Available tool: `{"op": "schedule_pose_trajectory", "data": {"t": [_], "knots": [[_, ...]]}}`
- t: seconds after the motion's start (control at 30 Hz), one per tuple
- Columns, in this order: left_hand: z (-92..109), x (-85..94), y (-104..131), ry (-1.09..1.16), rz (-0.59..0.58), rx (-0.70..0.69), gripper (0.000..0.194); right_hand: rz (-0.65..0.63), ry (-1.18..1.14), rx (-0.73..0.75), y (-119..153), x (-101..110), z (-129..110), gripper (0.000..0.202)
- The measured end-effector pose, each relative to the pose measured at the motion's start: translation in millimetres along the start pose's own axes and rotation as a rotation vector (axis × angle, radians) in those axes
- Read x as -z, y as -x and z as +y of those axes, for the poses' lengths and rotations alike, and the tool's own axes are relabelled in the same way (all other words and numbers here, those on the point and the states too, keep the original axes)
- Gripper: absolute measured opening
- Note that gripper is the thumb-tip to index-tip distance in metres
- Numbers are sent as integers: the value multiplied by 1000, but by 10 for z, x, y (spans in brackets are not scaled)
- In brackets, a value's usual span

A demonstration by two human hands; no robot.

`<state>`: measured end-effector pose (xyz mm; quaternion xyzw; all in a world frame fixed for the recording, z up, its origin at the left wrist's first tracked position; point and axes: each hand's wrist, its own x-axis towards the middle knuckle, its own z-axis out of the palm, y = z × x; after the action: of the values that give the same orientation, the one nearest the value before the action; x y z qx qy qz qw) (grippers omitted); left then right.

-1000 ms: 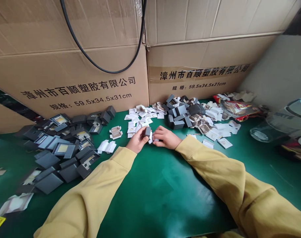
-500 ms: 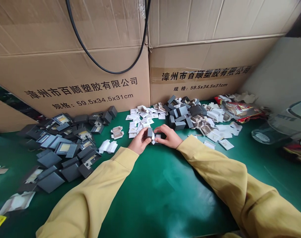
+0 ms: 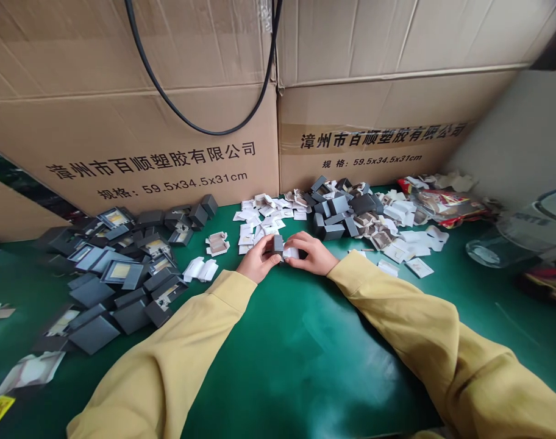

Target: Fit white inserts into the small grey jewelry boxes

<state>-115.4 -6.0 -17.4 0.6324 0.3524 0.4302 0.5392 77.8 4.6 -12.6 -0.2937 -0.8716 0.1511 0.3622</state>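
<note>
Near the middle of the green table, my left hand (image 3: 256, 262) is closed around a small dark grey box (image 3: 277, 244), thumb on its near side. Close against it, my right hand (image 3: 315, 255) pinches a small white card piece (image 3: 291, 252) at the box's right side. My fingers cover part of both, so I cannot tell whether the white piece is inside the box or beside it. Just beyond my hands lie flat white card pieces (image 3: 245, 239). Two folded white inserts, one of them nearer (image 3: 200, 269), rest left of my left hand.
A heap of dark boxes, many with lids raised (image 3: 92, 292), covers the left side. More small dark boxes (image 3: 333, 230) and white card scraps (image 3: 397, 250) are piled at back right. A clear plastic jar (image 3: 502, 241) stands far right. Large cartons (image 3: 177, 140) wall the back; a black cable (image 3: 200, 129) hangs there.
The dark part that showed beside my right fingers is no longer seen there; the white piece shows in its place. My hands stay in nearly the same spot.
</note>
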Motion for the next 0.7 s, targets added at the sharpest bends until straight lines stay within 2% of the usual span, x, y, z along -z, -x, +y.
{"op": "schedule_pose_trajectory", "data": {"t": [0.2, 0.43, 0.7], "knots": [[16, -7, 2, 6, -9, 1, 59, -23, 47, 60, -42, 21, 19, 13], [17, -14, -3, 13, -30, -12, 57, -141, 153, 114, -90, 35, 47, 10], [4, 9, -19, 7, -10, -4, 63, -49, 29, 37, -20, 34, 61, 32]]}}
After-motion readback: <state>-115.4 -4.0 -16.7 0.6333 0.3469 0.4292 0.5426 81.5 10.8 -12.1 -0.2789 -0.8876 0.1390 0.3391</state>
